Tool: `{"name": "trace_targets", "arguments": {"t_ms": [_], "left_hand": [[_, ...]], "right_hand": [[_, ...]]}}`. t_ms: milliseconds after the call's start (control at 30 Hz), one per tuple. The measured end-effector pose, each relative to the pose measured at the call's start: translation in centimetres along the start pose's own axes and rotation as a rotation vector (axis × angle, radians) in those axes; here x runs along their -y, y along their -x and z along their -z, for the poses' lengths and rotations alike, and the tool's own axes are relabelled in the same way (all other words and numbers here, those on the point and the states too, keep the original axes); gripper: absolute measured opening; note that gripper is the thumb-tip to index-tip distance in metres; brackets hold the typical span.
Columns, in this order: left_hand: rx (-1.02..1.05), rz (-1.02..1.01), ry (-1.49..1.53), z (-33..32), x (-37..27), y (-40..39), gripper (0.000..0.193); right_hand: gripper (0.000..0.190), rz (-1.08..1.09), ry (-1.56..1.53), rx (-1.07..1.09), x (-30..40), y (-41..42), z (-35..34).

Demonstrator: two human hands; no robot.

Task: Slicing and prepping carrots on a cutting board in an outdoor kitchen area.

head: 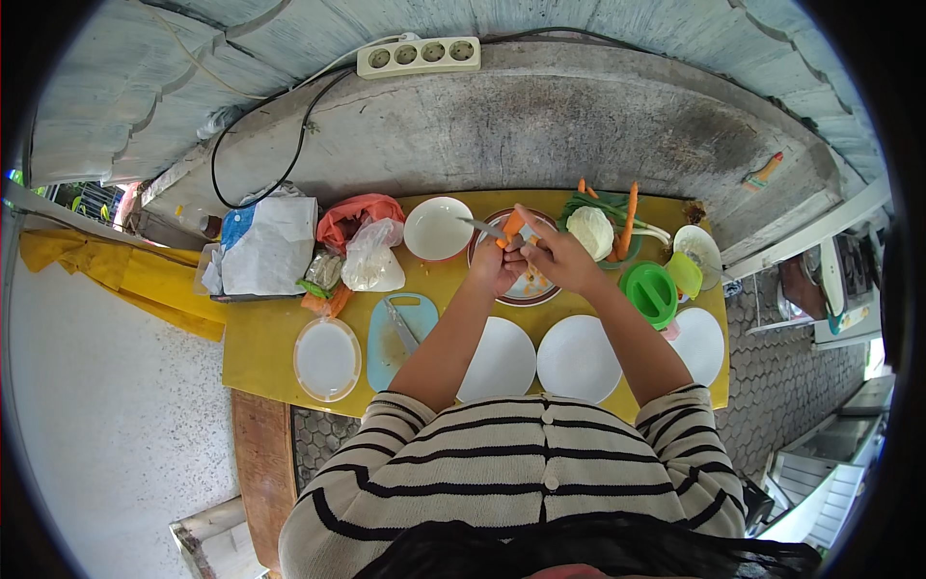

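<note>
Above a plate with a dark rim (532, 299), my left hand (498, 269) grips a carrot (514, 223). My right hand (561, 255) holds a knife, its blade (483, 227) lying across the carrot and pointing left, with the index finger stretched out near the carrot's upper end. Orange carrot pieces (534, 279) lie on the plate below. An empty white bowl (438, 228) stands to the left. On the right a pale cabbage (590, 233), whole carrots (629, 217) and green leeks (615, 210) sit together in a green container.
Nearer me are a blue cutting board (387, 347) with another knife (400, 324) and white plates (579, 358). Plastic bags (372, 260) stand at the left, a green-lidded container (649, 293) at the right. A concrete wall (506, 123) rises behind the yellow table (271, 347), with a power strip (419, 58).
</note>
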State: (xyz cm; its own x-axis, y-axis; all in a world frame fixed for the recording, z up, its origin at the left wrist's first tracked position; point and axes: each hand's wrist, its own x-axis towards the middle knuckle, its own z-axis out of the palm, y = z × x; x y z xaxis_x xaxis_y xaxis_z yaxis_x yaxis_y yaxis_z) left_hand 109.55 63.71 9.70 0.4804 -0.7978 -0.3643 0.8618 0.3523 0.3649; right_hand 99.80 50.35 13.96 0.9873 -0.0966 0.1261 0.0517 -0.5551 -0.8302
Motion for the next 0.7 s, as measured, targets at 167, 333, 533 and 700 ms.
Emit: {"name": "trace_targets", "arguments": {"t_ms": [167, 333, 533, 700], "left_hand": [[0.051, -0.032, -0.105, -0.2, 0.2, 0.2, 0.026], [0.077, -0.027, -0.131, -0.8, 0.5, 0.3, 0.025], [-0.159, -0.065, -0.082, -0.5, 0.5, -0.7, 0.026], [-0.077, -0.179, -0.204, 0.1, 0.7, -0.7, 0.029]], "right_hand": [[0.064, 0.044, 0.098, 0.015, -1.3, -0.2, -0.1], [0.060, -0.129, 0.091, -0.079, -3.3, -1.0, 0.9], [0.060, 0.007, 0.010, -0.031, -1.9, 0.2, -0.8], [0.062, 0.095, 0.013, 0.031, -0.9, 0.7, -1.3]]}}
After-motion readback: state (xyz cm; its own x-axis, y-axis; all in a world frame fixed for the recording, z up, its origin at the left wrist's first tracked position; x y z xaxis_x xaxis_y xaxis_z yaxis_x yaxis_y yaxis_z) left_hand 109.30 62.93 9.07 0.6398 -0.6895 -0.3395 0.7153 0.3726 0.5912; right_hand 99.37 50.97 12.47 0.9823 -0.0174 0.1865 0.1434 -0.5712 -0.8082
